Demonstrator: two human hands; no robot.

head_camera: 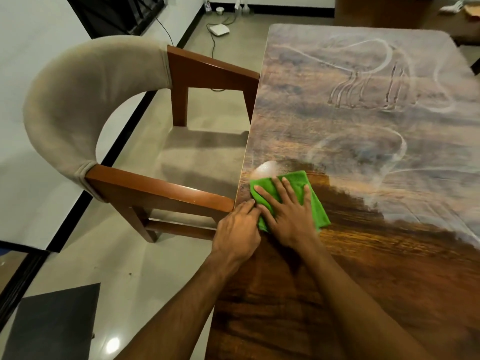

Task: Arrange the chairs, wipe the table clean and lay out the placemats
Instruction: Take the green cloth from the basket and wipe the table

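table (376,276) wiping: press green cloth (319,207) flat under right hand (288,211), fingers spread; steady its near-left edge with left hand (237,227) (fingers pressed together); overlap strokes toward far, dusty half.

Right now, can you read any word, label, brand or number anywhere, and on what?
None can be read.
The dust marks on the table are loops and strokes, not letters.
The white box is too small to show any label.

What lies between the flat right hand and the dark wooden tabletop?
A folded green cloth, pressed flat under the right hand on the dark wooden tabletop; shown in the head view.
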